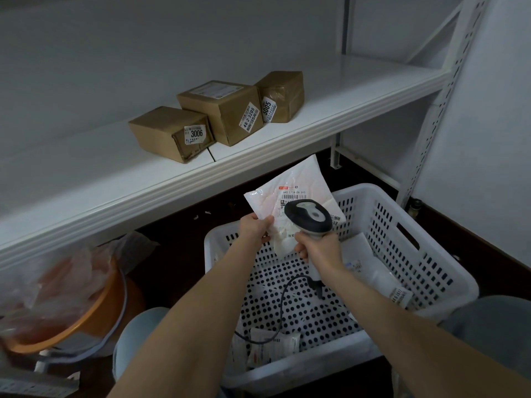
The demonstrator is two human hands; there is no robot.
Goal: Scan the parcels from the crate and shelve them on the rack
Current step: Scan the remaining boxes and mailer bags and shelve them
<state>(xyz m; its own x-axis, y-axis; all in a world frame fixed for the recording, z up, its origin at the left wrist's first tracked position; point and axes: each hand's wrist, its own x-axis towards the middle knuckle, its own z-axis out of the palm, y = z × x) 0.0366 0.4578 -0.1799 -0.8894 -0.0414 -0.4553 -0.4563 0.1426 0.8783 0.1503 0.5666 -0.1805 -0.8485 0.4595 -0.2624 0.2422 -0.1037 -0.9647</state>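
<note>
My left hand (254, 228) pinches the lower left edge of a white plastic mailer parcel (296, 188), holding it up above the white perforated crate (431, 254). My right hand (319, 249) grips the handle of a grey and black barcode scanner (311, 216), whose head sits over the parcel's printed label. The scanner's black cable trails down into the crate. A few white parcels (370, 268) lie in the crate. Three brown cardboard boxes (224, 110) with number stickers stand on the white rack shelf (287, 139).
An orange basin (86, 311) under clear plastic sits on the dark floor at the left, below the shelf. The rack's perforated upright (448, 90) stands at the right beside a white wall. My knees flank the crate.
</note>
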